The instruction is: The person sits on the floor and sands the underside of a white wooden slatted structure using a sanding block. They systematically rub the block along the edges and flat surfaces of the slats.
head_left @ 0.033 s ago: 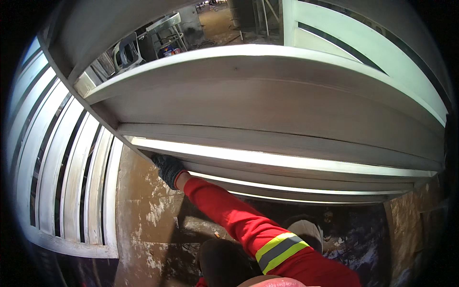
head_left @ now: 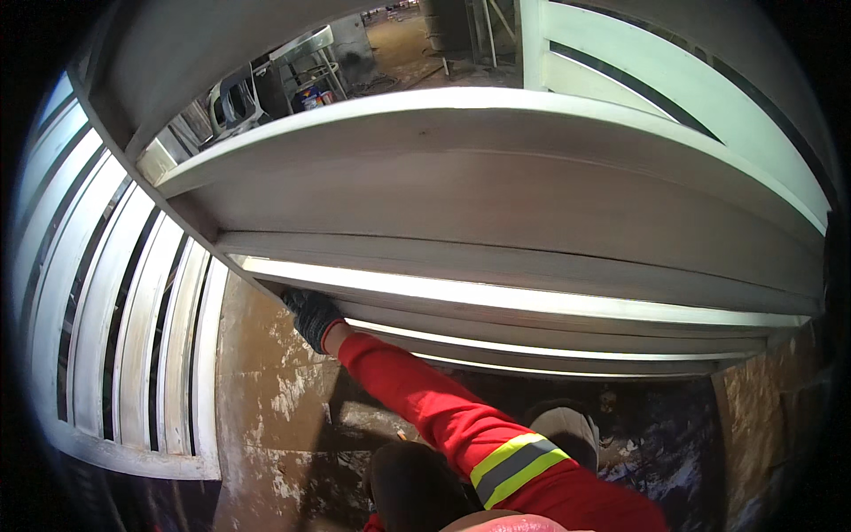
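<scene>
Blue paint bucket (head_left: 309,96), round, at 11 o'clock beyond the white slatted gate (head_left: 496,222). Gloved left hand (head_left: 312,316), arm outstretched, pressed under a slat; finger spread indiscernible.

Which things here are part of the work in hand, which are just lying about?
In the work:
- gloved hand, reaching up under the panel; which hand it is, unclear
- grey slatted metal panel it touches
- red sleeve with reflective band

Lying about:
- white louvred frame at left
- bucket and clutter beyond
- stained floor
</scene>
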Demonstrator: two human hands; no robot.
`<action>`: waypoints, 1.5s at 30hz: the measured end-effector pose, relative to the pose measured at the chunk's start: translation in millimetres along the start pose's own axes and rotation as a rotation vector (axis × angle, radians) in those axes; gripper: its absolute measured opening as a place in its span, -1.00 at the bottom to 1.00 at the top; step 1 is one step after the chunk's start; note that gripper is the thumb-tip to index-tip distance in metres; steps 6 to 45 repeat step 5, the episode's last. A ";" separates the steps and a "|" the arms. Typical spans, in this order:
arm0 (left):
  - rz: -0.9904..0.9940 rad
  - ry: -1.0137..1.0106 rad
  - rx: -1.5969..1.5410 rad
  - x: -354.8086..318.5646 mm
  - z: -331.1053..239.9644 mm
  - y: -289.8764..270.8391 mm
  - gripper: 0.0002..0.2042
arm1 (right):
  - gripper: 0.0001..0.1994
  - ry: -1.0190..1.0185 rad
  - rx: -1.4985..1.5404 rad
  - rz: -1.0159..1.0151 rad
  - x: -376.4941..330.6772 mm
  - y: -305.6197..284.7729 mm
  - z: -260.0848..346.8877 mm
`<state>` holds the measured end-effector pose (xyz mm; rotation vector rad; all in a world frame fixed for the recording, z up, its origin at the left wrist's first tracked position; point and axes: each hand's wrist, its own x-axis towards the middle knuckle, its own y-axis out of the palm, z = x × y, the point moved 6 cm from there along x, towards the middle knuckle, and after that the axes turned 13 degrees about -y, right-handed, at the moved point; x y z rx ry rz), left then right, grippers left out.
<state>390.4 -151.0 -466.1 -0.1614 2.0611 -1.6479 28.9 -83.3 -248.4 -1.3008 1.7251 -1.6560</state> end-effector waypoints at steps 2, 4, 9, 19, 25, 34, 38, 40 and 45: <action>0.016 0.011 0.027 -1.3 2.5 -4.9 -0.71 | -0.50 0.116 0.202 -0.121 -5.7 -9.2 -3.0; 0.069 0.051 0.043 -0.4 -8.1 -12.9 -0.69 | -0.52 0.353 0.666 -0.465 -25.4 6.0 -23.3; 0.108 0.050 0.060 -2.4 -5.2 -18.3 -0.69 | -0.52 0.449 0.722 -0.454 -43.2 9.4 -20.8; 0.108 0.050 0.060 -2.4 -5.2 -18.3 -0.69 | -0.52 0.449 0.722 -0.454 -43.2 9.4 -20.8; 0.108 0.050 0.060 -2.4 -5.2 -18.3 -0.69 | -0.52 0.449 0.722 -0.454 -43.2 9.4 -20.8; 0.108 0.050 0.060 -2.4 -5.2 -18.3 -0.69 | -0.52 0.449 0.722 -0.454 -43.2 9.4 -20.8; 0.108 0.050 0.060 -2.4 -5.2 -18.3 -0.69 | -0.52 0.449 0.722 -0.454 -43.2 9.4 -20.8; 0.108 0.050 0.060 -2.4 -5.2 -18.3 -0.69 | -0.52 0.449 0.722 -0.454 -43.2 9.4 -20.8; 0.108 0.050 0.060 -2.4 -5.2 -18.3 -0.69 | -0.52 0.449 0.722 -0.454 -43.2 9.4 -20.8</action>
